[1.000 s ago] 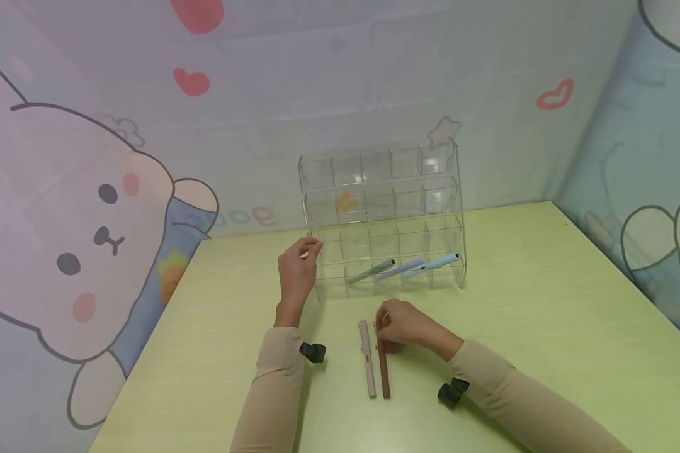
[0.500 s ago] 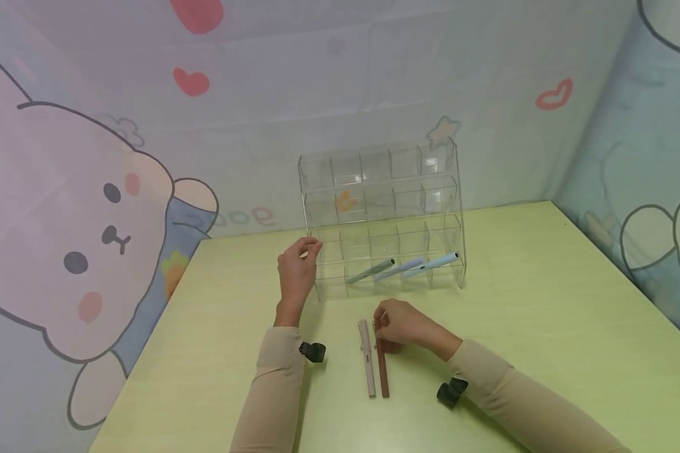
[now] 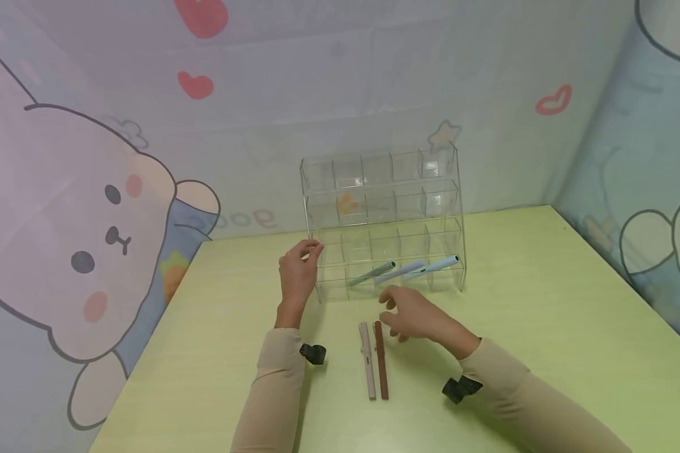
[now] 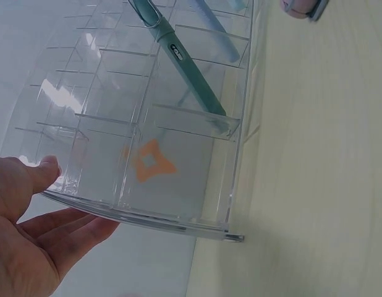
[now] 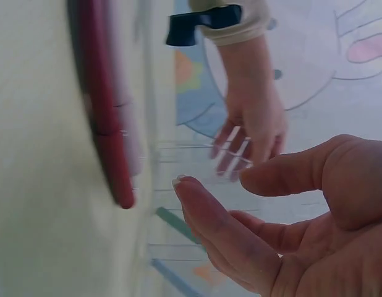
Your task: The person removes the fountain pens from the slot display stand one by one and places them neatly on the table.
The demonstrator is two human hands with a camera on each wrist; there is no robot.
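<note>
A clear pen rack (image 3: 383, 246) with tiered compartments stands on the table. My left hand (image 3: 298, 277) grips its left side panel, thumb in front and fingers behind in the left wrist view. In the rack's lowest row lean a green pen (image 4: 186, 68), a lavender pen (image 3: 399, 271) and a light blue pen (image 3: 432, 267). Before the rack lie a beige pen (image 3: 368, 362) and a dark red pen (image 3: 381, 362), side by side. My right hand (image 3: 416, 316) hovers just right of the red pen's far end, thumb and fingers apart, holding nothing.
The pale yellow-green table (image 3: 544, 327) extends to both sides of the rack. A printed cloth backdrop (image 3: 340, 82) with cartoon figures rises behind the table. Black wrist cameras (image 3: 314, 353) sit on both sleeves.
My right hand has let go of the dark red pen and lifted slightly away, its fingers spreading. The red pen still lies beside the beige one. The left hand has stayed on the rack.
</note>
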